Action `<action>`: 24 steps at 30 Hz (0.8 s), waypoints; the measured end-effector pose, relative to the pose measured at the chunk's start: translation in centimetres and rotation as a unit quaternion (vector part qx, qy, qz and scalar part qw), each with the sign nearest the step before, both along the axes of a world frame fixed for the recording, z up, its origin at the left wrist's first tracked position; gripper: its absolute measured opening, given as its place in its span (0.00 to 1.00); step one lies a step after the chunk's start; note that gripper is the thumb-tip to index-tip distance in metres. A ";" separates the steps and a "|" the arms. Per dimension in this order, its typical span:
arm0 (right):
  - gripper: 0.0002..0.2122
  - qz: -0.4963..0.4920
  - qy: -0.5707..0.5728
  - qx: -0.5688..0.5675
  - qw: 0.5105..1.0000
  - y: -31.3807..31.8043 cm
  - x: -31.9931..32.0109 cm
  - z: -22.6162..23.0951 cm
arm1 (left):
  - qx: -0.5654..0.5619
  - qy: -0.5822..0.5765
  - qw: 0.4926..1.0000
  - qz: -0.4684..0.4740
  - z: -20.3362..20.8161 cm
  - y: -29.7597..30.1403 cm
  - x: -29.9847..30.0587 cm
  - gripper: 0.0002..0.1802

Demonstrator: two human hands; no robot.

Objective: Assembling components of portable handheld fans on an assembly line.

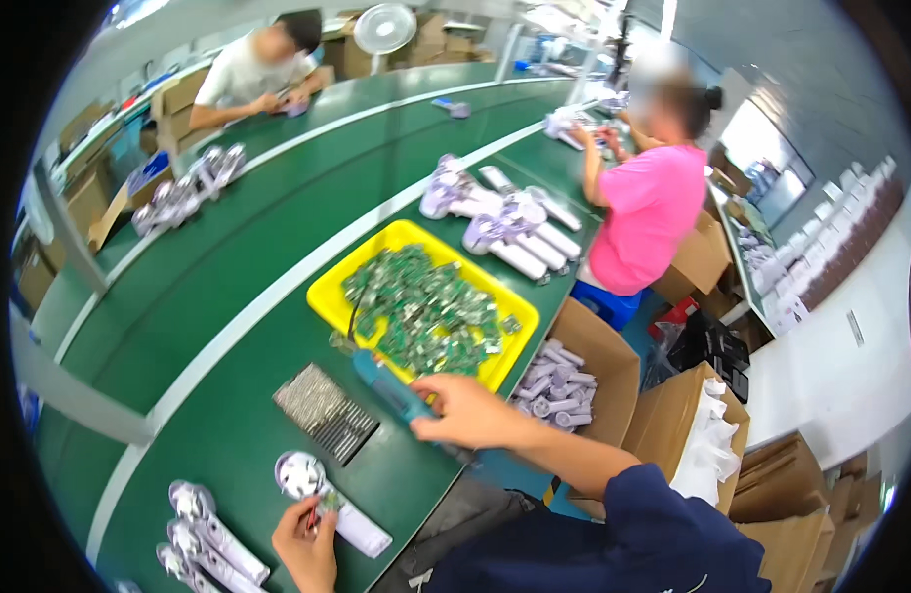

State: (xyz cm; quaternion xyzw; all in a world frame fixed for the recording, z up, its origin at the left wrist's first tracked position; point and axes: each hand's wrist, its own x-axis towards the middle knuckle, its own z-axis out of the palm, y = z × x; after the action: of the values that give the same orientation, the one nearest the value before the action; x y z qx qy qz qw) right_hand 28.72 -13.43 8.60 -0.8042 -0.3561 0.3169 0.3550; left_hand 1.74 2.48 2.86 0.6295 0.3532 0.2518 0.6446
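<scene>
My right hand (472, 410) is wrapped round a teal electric screwdriver (384, 383), its tip end pointing up and left beside the yellow tray (324, 296). Heaped in that tray are many green circuit boards (426, 311). At the lower left, my left hand (309, 555) pinches a small green circuit board (329, 500) with a bit of red at the fingers, over an opened lilac-and-white handheld fan body (362, 529) lying on the green bench. Between the hands lies a screw holder plate (322, 400), part of it filled with small metal screws.
Several fan bodies (213, 544) lie at the lower left; more (515, 232) lie beyond the tray. A carton of lilac parts (559, 385) stands right of the bench. A person in pink (653, 208) and another in white (253, 79) work farther off. A metal post (80, 390) rises at left.
</scene>
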 end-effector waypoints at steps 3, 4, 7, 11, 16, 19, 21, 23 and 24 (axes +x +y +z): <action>0.28 -0.104 0.263 0.210 0.936 -2.7 0.7 -0.1 | 0.090 0.058 0.993 -0.046 0.4 1.6 1.2 0.14; 0.27 -0.087 0.416 0.318 0.848 -3.5 0.2 0.9 | 0.120 0.103 0.985 -0.071 1.9 1.7 2.2 0.13; 0.30 0.013 0.431 0.392 0.813 -2.9 -2.3 3.1 | 0.067 0.029 0.995 -0.063 2.4 2.1 4.4 0.13; 0.36 0.031 0.520 0.221 0.824 0.5 -2.4 0.8 | 0.023 0.053 0.998 -0.033 1.4 2.6 3.6 0.14; 0.42 0.061 0.328 0.520 0.786 4.2 -1.6 1.4 | 0.005 0.048 0.999 -0.015 0.8 1.9 3.4 0.14; 0.43 0.162 0.154 0.652 0.724 7.5 -1.3 2.1 | -0.022 0.035 0.999 -0.004 1.4 1.3 3.3 0.14; 0.43 0.109 0.272 0.595 0.749 8.4 -2.2 1.7 | -0.013 0.030 0.999 -0.008 1.3 1.6 3.5 0.14; 0.43 0.146 0.373 0.551 0.732 9.3 -0.6 -0.2 | -0.013 0.023 1.000 -0.002 1.2 1.5 3.7 0.14; 0.42 0.137 0.365 0.561 0.730 9.2 -0.3 -0.9 | -0.005 0.015 1.000 0.005 1.3 1.4 3.8 0.14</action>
State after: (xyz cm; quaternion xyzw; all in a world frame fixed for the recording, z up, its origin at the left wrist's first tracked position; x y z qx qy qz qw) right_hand 28.41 -4.20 7.68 -0.2236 -0.4182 0.3739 0.7971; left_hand 5.52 3.90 4.12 0.6282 0.3670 0.2435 0.6414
